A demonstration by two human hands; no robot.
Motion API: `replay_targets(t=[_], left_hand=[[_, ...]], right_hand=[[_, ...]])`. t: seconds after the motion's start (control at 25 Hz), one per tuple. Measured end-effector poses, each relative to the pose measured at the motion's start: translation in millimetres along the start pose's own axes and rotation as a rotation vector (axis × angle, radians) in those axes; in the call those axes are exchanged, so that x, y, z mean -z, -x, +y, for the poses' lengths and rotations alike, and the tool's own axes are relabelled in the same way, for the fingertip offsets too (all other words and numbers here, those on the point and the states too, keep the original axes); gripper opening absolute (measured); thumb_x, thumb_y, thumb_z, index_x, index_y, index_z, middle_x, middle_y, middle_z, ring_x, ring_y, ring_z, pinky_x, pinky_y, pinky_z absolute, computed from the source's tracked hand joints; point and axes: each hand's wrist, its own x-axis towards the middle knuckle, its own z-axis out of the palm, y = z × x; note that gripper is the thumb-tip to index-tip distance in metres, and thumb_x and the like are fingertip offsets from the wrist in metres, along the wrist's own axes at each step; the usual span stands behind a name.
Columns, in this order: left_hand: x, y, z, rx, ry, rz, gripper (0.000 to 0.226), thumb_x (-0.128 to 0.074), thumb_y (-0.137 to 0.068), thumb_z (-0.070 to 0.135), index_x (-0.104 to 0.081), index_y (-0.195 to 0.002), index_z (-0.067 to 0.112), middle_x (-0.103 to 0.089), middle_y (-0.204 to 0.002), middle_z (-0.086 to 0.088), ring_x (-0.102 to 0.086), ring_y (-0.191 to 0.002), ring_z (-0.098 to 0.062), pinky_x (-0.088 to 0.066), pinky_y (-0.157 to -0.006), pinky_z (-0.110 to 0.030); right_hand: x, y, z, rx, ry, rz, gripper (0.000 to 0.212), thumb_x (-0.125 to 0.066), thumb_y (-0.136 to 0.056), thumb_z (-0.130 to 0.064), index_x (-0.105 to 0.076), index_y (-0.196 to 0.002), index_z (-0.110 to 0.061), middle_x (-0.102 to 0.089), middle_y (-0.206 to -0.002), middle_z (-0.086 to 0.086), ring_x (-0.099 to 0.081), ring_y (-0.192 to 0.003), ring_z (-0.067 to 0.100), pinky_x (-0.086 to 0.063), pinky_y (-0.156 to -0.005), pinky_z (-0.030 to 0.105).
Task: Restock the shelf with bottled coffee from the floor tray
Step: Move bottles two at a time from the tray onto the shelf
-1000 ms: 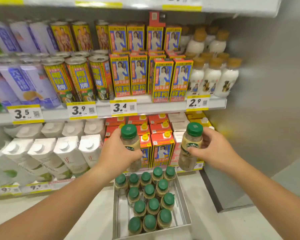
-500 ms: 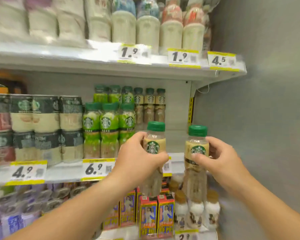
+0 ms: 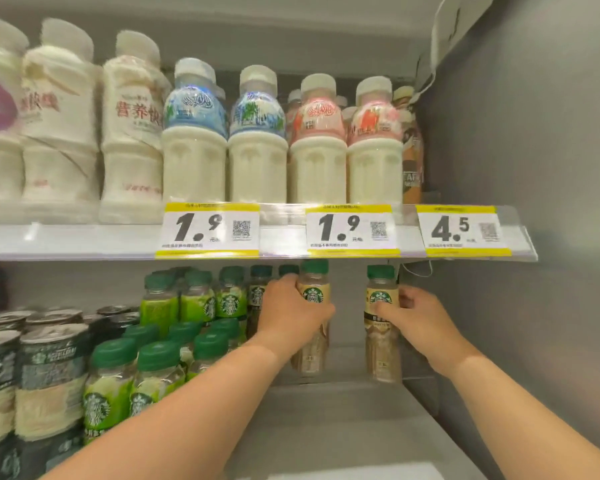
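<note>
My left hand (image 3: 293,315) grips a green-capped bottle of beige coffee (image 3: 313,296) deep in the right part of the shelf (image 3: 326,410). It stands beside a row of like coffee bottles (image 3: 258,292) at the back. My right hand (image 3: 418,317) grips a second coffee bottle (image 3: 381,299) near the grey side wall. Both bottles are upright, their bases at or just above the shelf floor. The floor tray is out of view.
Green-labelled bottles (image 3: 160,362) fill the shelf to the left, with dark cans (image 3: 32,375) beyond them. The upper shelf edge (image 3: 281,233) with price tags hangs just above the bottle caps. White milk bottles (image 3: 257,147) stand on it. A grey wall (image 3: 534,237) bounds the right.
Both hands have carried their bottles up from the floor tray and forward into the shelf bay. The view has risen from the lower shelves to this one.
</note>
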Motion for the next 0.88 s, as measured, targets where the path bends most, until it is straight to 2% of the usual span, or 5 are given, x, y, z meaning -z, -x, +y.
replay_targets(t=[0.2, 0.36, 0.52, 0.68, 0.88], left_hand=[[-39.1, -31.9, -8.6, 0.016, 0.063, 0.015, 0.036, -0.077, -0.064, 0.019, -0.065, -0.098, 0.016, -0.065, -0.071, 0.001, -0.058, -0.052, 0.001, -0.038, -0.037, -0.01], [-67.9, -41.2, -16.1, 0.044, 0.074, 0.009, 0.045, -0.08, -0.067, 0.018, -0.057, -0.106, 0.017, -0.064, -0.084, 0.001, -0.063, -0.068, -0.008, -0.041, -0.042, -0.013], [-84.8, -36.1, -21.8, 0.018, 0.065, 0.045, 0.049, -0.081, -0.07, 0.019, -0.049, -0.107, 0.021, -0.053, -0.089, 0.008, -0.055, -0.073, -0.003, -0.038, -0.049, -0.011], [-86.7, -19.8, -35.7, -0.01, -0.049, 0.039, 0.056, -0.081, -0.071, 0.018, -0.055, -0.12, 0.021, -0.048, -0.111, -0.002, -0.053, -0.095, -0.017, -0.044, -0.079, -0.024], [-87.0, 0.6, -58.6, 0.019, -0.026, 0.08, 0.036, -0.083, -0.076, 0.021, -0.05, -0.089, 0.029, -0.054, -0.085, 0.013, -0.053, -0.077, 0.001, -0.036, -0.055, -0.01]], right_hand=[[2.1, -43.3, 28.7, -0.046, -0.013, -0.015, 0.021, -0.076, -0.075, -0.017, -0.075, -0.095, -0.022, -0.078, -0.086, -0.007, -0.074, -0.078, 0.009, -0.054, -0.065, 0.024], [-0.9, -49.4, 44.0, -0.053, 0.001, -0.015, 0.027, -0.072, -0.067, -0.028, -0.073, -0.094, -0.026, -0.078, -0.087, -0.007, -0.073, -0.08, 0.012, -0.058, -0.072, 0.033], [-3.2, -45.8, 53.3, -0.074, -0.01, -0.009, 0.03, -0.073, -0.072, -0.015, -0.069, -0.097, -0.029, -0.076, -0.09, -0.007, -0.071, -0.084, 0.01, -0.056, -0.072, 0.028], [-7.8, -29.9, 70.7, -0.093, 0.029, -0.011, 0.04, -0.075, -0.072, -0.015, -0.066, -0.107, -0.032, -0.071, -0.104, -0.001, -0.068, -0.094, 0.014, -0.055, -0.083, 0.034], [-12.4, -21.1, 84.8, -0.145, -0.006, 0.074, 0.036, -0.081, -0.076, -0.018, -0.06, -0.103, -0.029, -0.066, -0.109, 0.0, -0.065, -0.097, 0.016, -0.055, -0.088, 0.04]])
